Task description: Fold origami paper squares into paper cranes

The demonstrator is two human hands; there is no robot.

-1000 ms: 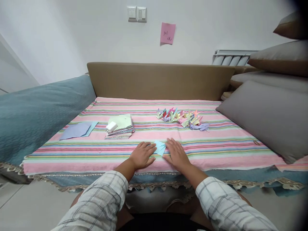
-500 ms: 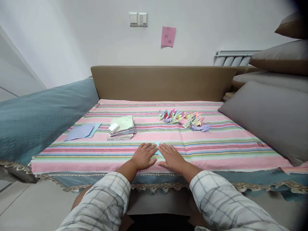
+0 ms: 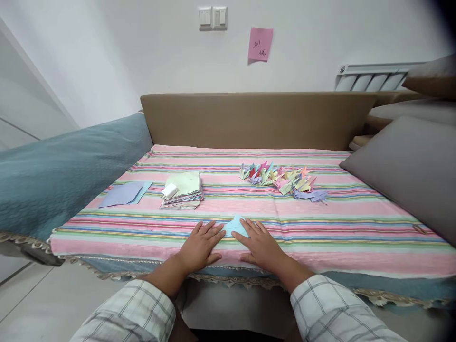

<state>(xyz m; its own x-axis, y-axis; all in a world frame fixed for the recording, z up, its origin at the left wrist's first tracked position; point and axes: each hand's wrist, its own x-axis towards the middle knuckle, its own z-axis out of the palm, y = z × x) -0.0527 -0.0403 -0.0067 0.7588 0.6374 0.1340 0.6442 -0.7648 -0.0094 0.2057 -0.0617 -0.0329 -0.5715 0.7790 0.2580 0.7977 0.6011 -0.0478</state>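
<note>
A light blue folded paper [image 3: 235, 225] lies flat on the striped cloth [image 3: 138, 237] near the front edge. My left hand [image 3: 200, 247] rests on the cloth with fingers spread, its fingertips at the paper's left corner. On the paper's right side lie the outstretched fingers of my right hand [image 3: 261, 247], covering that part of it. Behind and to the left stands a stack of square paper [image 3: 185, 192] with a small white plug adapter [image 3: 170, 191] on top. Several folded paper cranes [image 3: 281, 179] in many colours sit together behind my right hand.
Loose purple paper [image 3: 120, 194] and blue paper [image 3: 142, 192] lie at the left by the blue covered armrest [image 3: 78, 159]. Grey cushions [image 3: 409, 166] are piled on the right. A brown backrest [image 3: 256, 121] runs along the back, and a pink note [image 3: 260, 44] is on the wall.
My hands have moved apart, so more of the light blue paper shows between them. The camera view has shifted slightly.
</note>
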